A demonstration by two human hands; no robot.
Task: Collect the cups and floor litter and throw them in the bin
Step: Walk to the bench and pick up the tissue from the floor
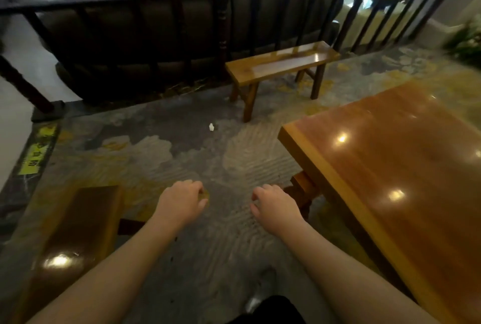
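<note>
A small white scrap of litter (pixel 211 127) lies on the grey and yellow patterned carpet (pixel 161 157), ahead of both hands and near the leg of a wooden bench. My left hand (pixel 181 200) and my right hand (pixel 274 205) are held out side by side above the carpet, palms down, fingers curled loosely, with nothing in them. The scrap is well beyond my fingertips. No cup and no bin show in the head view.
A glossy wooden table (pixel 390 167) fills the right side. One wooden bench (pixel 281 63) stands ahead by a dark railing (pixel 221 11); another bench (pixel 78 232) is at my lower left. A yellow-marked step edge (pixel 36 157) runs along the left.
</note>
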